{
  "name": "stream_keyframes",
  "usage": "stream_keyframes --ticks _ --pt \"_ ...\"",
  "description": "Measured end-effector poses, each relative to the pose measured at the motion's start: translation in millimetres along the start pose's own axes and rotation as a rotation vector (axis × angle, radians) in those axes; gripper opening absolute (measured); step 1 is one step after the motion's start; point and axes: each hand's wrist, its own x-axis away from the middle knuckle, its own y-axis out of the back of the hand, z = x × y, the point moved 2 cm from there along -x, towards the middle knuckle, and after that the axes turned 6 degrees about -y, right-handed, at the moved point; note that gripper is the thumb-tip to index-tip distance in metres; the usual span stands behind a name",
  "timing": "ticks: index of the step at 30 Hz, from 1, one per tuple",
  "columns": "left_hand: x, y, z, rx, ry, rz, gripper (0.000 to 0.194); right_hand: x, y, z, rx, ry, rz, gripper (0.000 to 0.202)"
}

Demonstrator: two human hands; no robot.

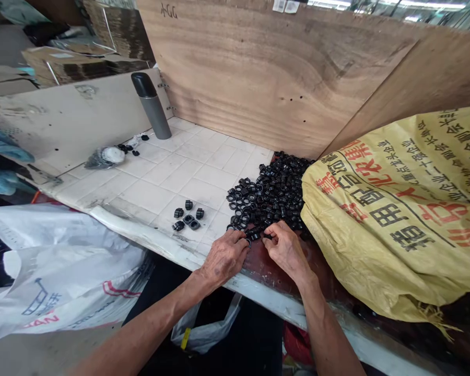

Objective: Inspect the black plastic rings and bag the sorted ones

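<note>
A heap of small black plastic ring-shaped parts [272,193] lies on the table against the yellow sack. My left hand [225,256] is at the heap's near edge, its fingers closed on a black ring part [249,242] that is mostly covered by the fingertips. Close by on the right, my right hand [285,249] pinches a small black part [267,236] between thumb and forefinger; only a bit of it shows. Left of the heap, a small group of black parts [188,219] sits apart on the white tabletop.
A yellow woven sack [399,209] bulges over the table's right side. Wooden boards [274,73] wall the back. A grey bottle [152,107] stands in the far left corner near a clear plastic bag [106,156]. White sacks [62,271] hang below the left edge.
</note>
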Motion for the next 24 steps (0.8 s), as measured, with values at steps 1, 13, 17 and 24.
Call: stream_keyframes --ticks 1,13,17,24 --pt "0 1.3 0 0.029 0.001 -0.003 0.013 0 0 1 0.011 0.006 0.005 0.01" --pt "5 12.9 4 0.408 0.235 -0.146 0.031 2 6 6 -0.117 -0.203 -0.032 0.007" --pt "2 16.0 5 0.509 0.207 -0.177 0.028 9 3 21 -0.527 -0.17 0.154 0.016" --pt "0 22.8 8 0.782 0.356 -0.233 0.031 12 -7 28 -0.771 -0.207 0.197 0.02"
